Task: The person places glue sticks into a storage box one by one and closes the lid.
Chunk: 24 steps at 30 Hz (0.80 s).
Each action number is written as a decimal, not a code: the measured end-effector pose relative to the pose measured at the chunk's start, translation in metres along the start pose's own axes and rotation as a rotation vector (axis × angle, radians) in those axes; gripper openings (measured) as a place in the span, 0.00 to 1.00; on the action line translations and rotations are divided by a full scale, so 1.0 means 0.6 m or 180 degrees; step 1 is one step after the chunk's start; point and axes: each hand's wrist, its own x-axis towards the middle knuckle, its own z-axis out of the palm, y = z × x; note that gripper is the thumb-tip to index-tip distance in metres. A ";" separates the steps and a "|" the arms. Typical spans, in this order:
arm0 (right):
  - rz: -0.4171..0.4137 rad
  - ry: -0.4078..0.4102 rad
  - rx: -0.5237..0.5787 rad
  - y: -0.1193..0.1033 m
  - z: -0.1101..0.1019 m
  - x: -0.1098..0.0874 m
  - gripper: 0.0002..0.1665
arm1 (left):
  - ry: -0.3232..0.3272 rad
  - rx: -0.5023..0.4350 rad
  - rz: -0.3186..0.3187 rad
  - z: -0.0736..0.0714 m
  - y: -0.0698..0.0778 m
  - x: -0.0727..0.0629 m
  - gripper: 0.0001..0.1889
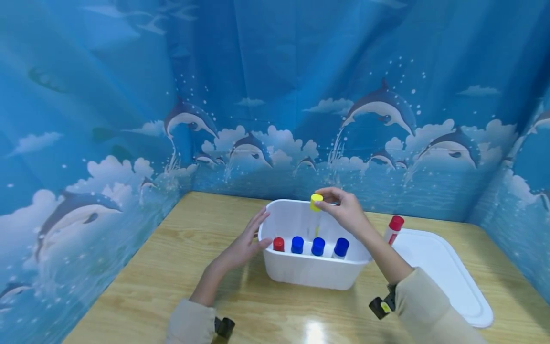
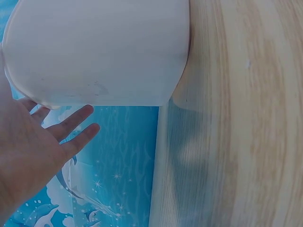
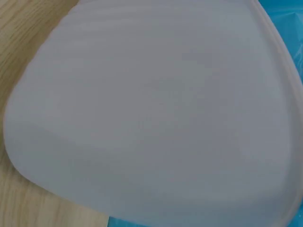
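Note:
My right hand (image 1: 347, 212) pinches the yellow cap (image 1: 316, 202) of a pale tube, thumb in front and fingers behind. The tube stands upright inside the white bin (image 1: 313, 274), its cap about level with the back rim. My left hand (image 1: 245, 243) rests at the bin's left end, thumb near the front rim; the left wrist view shows its fingers (image 2: 78, 139) extended beside the bin wall (image 2: 109, 56). Along the bin's front side stand a red-capped tube (image 1: 278, 244) and three blue-capped tubes (image 1: 318, 246). Their lower parts are hidden.
To the right, a white lid (image 1: 434, 267) lies flat on the wooden table (image 1: 180, 267). Another red-capped tube (image 1: 394, 228) stands at the lid's left edge, partly behind my right forearm. A blue dolphin-print curtain (image 1: 275, 95) hangs around the table.

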 end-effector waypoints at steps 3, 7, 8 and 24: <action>0.0048 -0.0036 -0.0013 0.003 0.010 0.002 0.21 | 0.0015 0.0027 -0.0012 0.002 -0.010 0.003 0.36; 0.0037 -0.0089 -0.0050 0.009 0.019 0.005 0.19 | 0.0012 0.0040 -0.0092 0.003 -0.008 0.001 0.36; 0.0020 -0.0099 -0.0059 0.010 0.021 0.005 0.18 | 0.0007 0.0036 -0.0095 0.002 -0.008 0.001 0.36; 0.0099 -0.0486 -0.0158 0.022 0.040 0.008 0.17 | 0.0015 -0.0002 0.0024 0.002 -0.007 -0.001 0.36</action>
